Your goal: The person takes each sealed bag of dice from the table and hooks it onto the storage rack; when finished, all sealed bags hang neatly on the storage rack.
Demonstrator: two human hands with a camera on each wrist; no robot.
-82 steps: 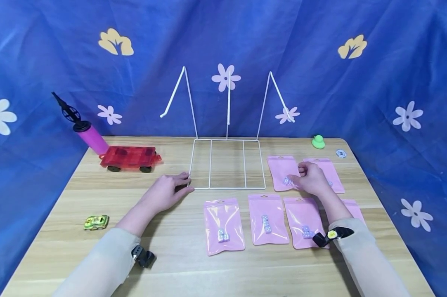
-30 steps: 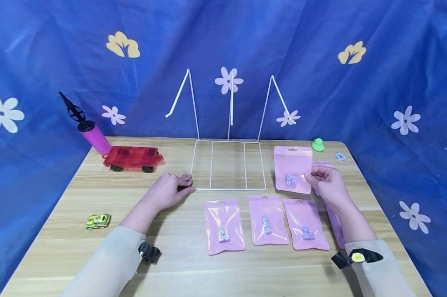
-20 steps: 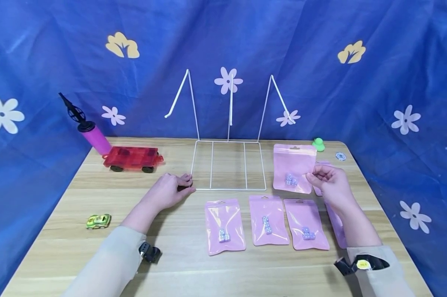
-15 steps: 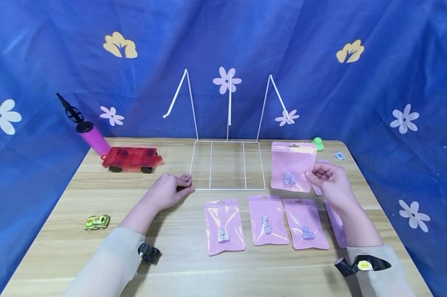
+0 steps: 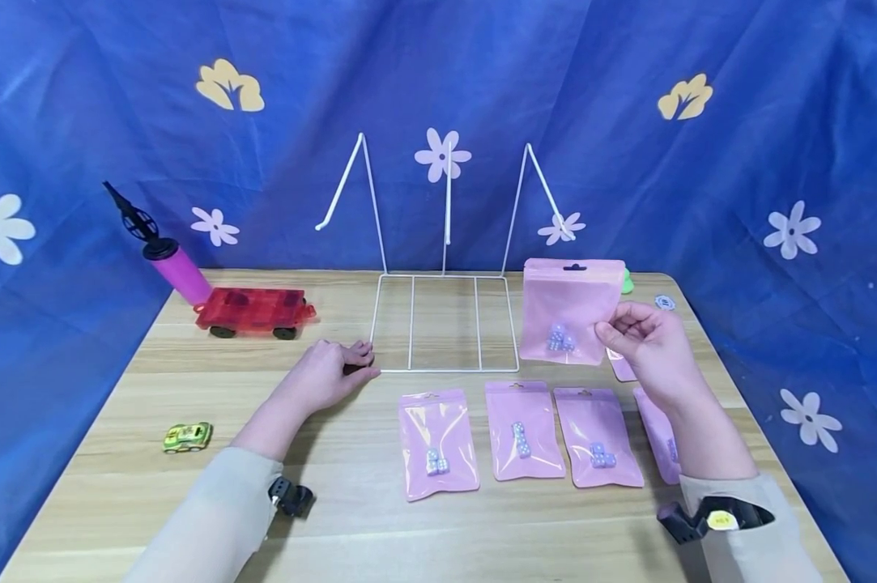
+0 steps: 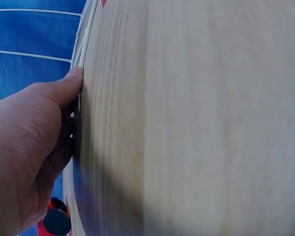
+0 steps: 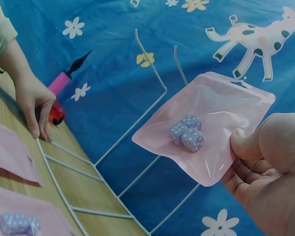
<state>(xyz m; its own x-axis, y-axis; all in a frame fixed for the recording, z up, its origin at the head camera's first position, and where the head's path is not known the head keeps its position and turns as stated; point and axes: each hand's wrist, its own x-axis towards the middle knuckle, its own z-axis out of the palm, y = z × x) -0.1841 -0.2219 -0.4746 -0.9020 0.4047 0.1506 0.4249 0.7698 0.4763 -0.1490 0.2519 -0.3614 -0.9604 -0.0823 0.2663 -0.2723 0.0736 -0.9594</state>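
My right hand (image 5: 655,350) pinches the right edge of a pink zip bag (image 5: 571,304), held upright above the table right of the white wire rack (image 5: 445,371). Several lilac dice (image 7: 187,133) show through the bag in the right wrist view. My left hand (image 5: 321,376) has thumb and fingers at the rack's front left corner; in the left wrist view, the thumb of that hand (image 6: 29,123) lies against the white wire. Three slanted prongs with hooked ends rise from the rack's back.
Pink bags with dice lie in front: one (image 5: 438,445), another (image 5: 525,433), a third (image 5: 598,441), and more partly behind my right arm. A red cart (image 5: 252,310), purple pump (image 5: 183,275) and green toy car (image 5: 187,437) are left. A chip (image 5: 665,302) and green toy (image 5: 627,282) are back right.
The pink bag, first lying on the table, has been lifted upright in my right hand and raised higher, covering part of the green toy. My left hand has stayed at the rack's corner.
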